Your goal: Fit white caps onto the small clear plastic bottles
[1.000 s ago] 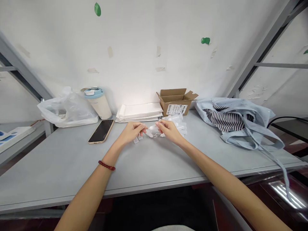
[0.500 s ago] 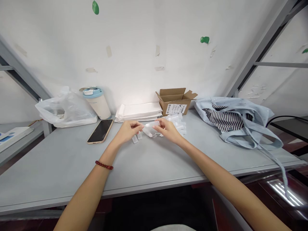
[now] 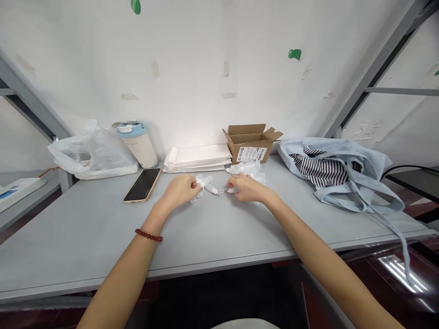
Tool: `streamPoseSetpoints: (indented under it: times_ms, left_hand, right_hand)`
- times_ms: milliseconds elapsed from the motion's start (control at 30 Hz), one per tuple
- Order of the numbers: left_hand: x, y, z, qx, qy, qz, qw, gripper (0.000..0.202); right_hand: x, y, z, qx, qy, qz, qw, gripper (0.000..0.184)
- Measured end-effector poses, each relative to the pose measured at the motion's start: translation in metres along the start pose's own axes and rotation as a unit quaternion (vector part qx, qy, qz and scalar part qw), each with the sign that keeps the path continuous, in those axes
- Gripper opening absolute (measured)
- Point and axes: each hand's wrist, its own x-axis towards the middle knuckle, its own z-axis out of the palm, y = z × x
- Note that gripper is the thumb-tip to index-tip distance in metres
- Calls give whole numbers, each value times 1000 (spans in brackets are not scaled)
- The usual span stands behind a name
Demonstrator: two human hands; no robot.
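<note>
My left hand (image 3: 184,187) is closed in a pinch at the left end of some small translucent white plastic pieces (image 3: 204,181), which look like little tubes or bottles. One tube-like piece (image 3: 211,188) lies just to its right on the grey table. To the right, my right hand (image 3: 247,187) reaches down with curled fingers into a pile of similar plastic pieces (image 3: 252,169). Its fingertips touch a small white piece (image 3: 232,189) at the pile's left side. The hand covers part of the pile, so the grip is partly hidden.
Behind the hands stand a stack of white envelopes (image 3: 199,155) and an open cardboard box (image 3: 248,142). On the left are a phone (image 3: 142,185), a cream cup (image 3: 142,148) with a blue lid and a plastic bag (image 3: 92,155). A light blue cloth bag (image 3: 329,171) lies right on the table (image 3: 219,237).
The translucent piece held between both hands has come down at the left hand. My right hand has moved right and lower, away from the left hand, onto the pile.
</note>
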Motion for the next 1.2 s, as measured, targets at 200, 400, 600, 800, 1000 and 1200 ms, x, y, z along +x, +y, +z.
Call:
streamPoseSetpoints:
  times_ms: [200, 400, 600, 800, 1000, 1200]
  left_hand:
    - [-1, 2, -2, -60, -24, 2, 998, 35]
    - [-3, 8, -6, -126, 3, 7, 992, 38]
    - [-2, 10, -4, -179, -2, 14, 984, 40]
    - [0, 9, 1, -184, 3, 23, 983, 35]
    - [-2, 16, 11, -131, 10, 80, 988, 42]
    - [0, 17, 19, -53, -6, 93, 994, 26]
  right_hand:
    - [3, 0, 1, 4, 12, 7, 1000, 28]
    - [4, 0, -1, 111, 76, -15, 991, 23]
    - [5, -2, -2, 196, 165, -27, 966, 21]
    - [6, -7, -5, 229, 261, -27, 937, 19]
    - [3, -13, -4, 236, 251, -93, 934, 21]
    - [3, -17, -1, 251, 235, -111, 932, 21]
